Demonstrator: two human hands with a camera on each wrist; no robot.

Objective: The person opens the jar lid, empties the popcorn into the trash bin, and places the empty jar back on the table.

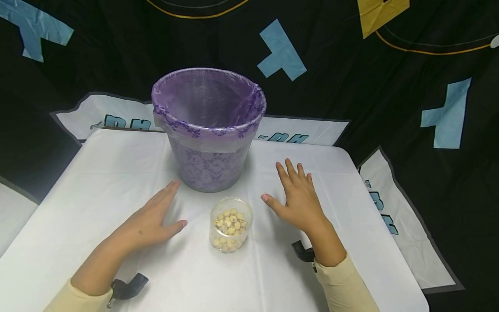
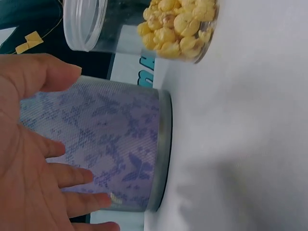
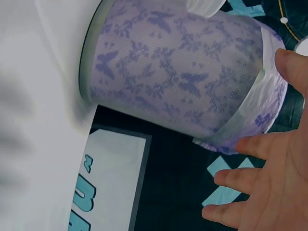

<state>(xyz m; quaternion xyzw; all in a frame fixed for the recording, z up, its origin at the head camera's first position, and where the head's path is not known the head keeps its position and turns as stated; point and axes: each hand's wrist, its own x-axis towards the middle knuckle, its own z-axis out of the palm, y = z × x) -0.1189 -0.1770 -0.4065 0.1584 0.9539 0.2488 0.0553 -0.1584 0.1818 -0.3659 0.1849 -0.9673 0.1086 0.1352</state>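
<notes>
Both hands are raised over the table [image 1: 265,277] with fingers straight and thumbs held out, the left hand [image 1: 150,221] toward the left edge, the right hand [image 1: 299,203] toward the right edge. Between them, nearer the near edge than the bin, a clear tub [image 1: 231,203] of popcorn [image 1: 231,222] stands upright. Behind it, by the far edge, stands a purple patterned bin [image 1: 208,169], a plastic bag [image 1: 191,129] folded over its rim.
</notes>
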